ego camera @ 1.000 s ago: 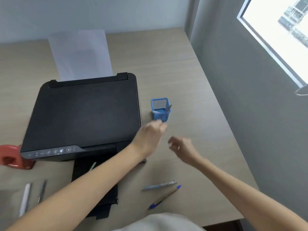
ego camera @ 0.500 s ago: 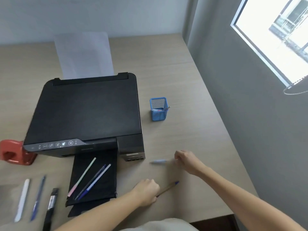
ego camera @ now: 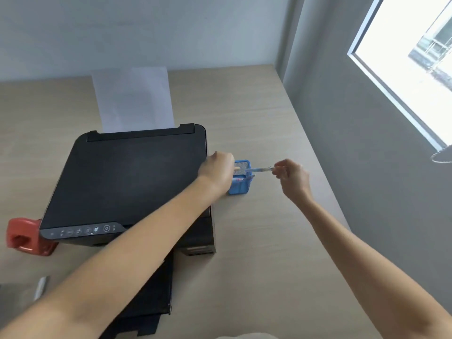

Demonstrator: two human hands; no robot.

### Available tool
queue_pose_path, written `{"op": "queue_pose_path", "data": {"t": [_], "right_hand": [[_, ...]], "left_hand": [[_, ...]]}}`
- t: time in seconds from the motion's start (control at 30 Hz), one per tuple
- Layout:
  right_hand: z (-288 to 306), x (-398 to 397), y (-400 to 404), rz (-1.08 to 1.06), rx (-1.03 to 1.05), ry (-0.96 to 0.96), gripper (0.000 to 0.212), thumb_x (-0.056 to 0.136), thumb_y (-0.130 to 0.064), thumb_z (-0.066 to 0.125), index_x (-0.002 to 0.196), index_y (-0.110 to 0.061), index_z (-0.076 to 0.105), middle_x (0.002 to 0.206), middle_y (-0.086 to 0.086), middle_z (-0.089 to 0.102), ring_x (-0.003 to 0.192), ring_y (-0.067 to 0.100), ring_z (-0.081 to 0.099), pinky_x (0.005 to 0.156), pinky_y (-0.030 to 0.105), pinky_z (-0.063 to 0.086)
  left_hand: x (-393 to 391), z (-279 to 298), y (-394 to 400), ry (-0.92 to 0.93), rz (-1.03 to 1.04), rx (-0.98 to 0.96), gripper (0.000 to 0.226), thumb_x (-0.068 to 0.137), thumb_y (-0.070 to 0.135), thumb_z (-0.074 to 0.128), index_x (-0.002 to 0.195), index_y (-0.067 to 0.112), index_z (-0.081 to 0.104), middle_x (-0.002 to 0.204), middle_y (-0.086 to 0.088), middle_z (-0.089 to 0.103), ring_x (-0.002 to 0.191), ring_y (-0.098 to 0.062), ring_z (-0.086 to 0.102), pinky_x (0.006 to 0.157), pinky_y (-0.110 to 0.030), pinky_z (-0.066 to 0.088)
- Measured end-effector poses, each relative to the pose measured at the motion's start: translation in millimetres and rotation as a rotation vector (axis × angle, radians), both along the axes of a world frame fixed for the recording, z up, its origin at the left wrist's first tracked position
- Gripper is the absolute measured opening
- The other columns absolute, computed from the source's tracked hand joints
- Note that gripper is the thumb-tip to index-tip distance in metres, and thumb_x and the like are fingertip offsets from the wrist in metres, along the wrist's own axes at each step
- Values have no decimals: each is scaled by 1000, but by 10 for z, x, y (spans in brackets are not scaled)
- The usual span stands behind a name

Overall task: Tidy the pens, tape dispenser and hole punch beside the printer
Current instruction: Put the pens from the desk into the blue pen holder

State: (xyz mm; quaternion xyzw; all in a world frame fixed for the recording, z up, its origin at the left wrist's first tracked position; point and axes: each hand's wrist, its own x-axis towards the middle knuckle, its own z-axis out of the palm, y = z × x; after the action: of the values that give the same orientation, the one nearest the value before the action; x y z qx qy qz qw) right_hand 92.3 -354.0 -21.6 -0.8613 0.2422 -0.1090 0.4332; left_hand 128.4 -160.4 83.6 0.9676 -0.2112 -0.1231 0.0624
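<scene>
A blue mesh pen cup (ego camera: 242, 185) stands on the desk just right of the black printer (ego camera: 132, 177). My right hand (ego camera: 291, 174) pinches a light blue pen (ego camera: 259, 170) by its end, the pen lying level over the cup's mouth. My left hand (ego camera: 217, 170) is closed at the cup's left rim around a wooden pencil (ego camera: 236, 168), of which only a short stub shows. Other pens stick up inside the cup. A red hole punch (ego camera: 24, 237) sits at the printer's front left corner. One white pen (ego camera: 40, 287) lies at the lower left. No tape dispenser shows in this view.
A white sheet (ego camera: 133, 99) stands in the printer's rear feed. The black output tray (ego camera: 149, 297) juts toward me under my left forearm. A grey wall (ego camera: 354, 155) and a window run along the desk's right edge.
Both hands picked writing tools off the desk front and carried them up to the blue cup. The view has tilted up, so the pens on the tray are out of sight.
</scene>
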Motion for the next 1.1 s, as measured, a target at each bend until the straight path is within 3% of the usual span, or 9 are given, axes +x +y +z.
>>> {"op": "queue_pose_path", "data": {"t": [0.1,0.2,0.33,0.43,0.6,0.7,0.73,0.83,1.1], "right_hand": [[17,221,160,68,-42,61,20,88,-4,52,95,-6,71,88,17,75,78,28,64,80,36,53],[35,284,206,151,-140,112,21,92,-14,56,108,-9,68,102,17,74,99,33,63,90,32,41],[161,87,313,216,-239,5,21,92,-17,57,110,-13,67,103,11,75,98,28,67,86,28,37],[278,-326,563,263,-337,-306,12,93,-12,57,99,-14,67,91,6,74,83,25,66,74,30,47],[253,-963,1323,713,-410,-576,9,91,-4,58,90,-5,67,72,8,64,63,27,55,62,29,47],[25,-1150,1882,1059,-462,-452,10,92,-4,54,94,-4,64,71,9,57,62,29,49,58,33,46],[-65,-1180,2052,1139,-492,-385,10,92,-4,54,96,-6,64,73,8,56,64,28,50,58,34,48],[-317,-1170,2532,1247,-567,-141,20,87,-1,57,105,-9,61,91,8,61,78,26,60,61,33,52],[-611,-899,2988,1047,-664,325,43,84,9,53,120,-13,44,118,16,41,82,39,63,65,45,55]], "left_hand": [[287,-95,-144,85,23,56,18,85,-7,59,102,-3,63,106,-21,65,99,-38,65,68,-34,44],[395,-223,-137,147,-23,105,14,86,-4,62,99,0,63,89,-16,60,87,-32,61,67,-33,45],[342,19,485,106,-112,-216,34,87,11,68,120,6,64,113,-11,67,104,-26,64,88,-33,52],[-19,231,1332,162,-79,-455,13,86,22,69,98,23,71,94,8,73,84,-5,68,75,-18,55],[-603,-250,2664,493,153,-217,18,83,14,64,66,21,67,58,1,70,44,-2,62,48,-15,50],[-870,-917,2987,459,310,-75,13,87,11,64,77,19,67,73,2,71,61,-4,67,56,-12,49],[-935,-1122,3010,435,354,-67,4,89,15,65,91,14,68,88,-3,71,76,-14,70,66,-19,54],[-1054,-1542,3033,323,365,-5,29,90,22,64,114,7,56,116,-14,59,101,-32,64,86,-40,54],[-1158,-1669,3055,111,254,86,17,101,14,41,112,4,46,99,-14,68,83,-32,70,64,-42,54]]}}
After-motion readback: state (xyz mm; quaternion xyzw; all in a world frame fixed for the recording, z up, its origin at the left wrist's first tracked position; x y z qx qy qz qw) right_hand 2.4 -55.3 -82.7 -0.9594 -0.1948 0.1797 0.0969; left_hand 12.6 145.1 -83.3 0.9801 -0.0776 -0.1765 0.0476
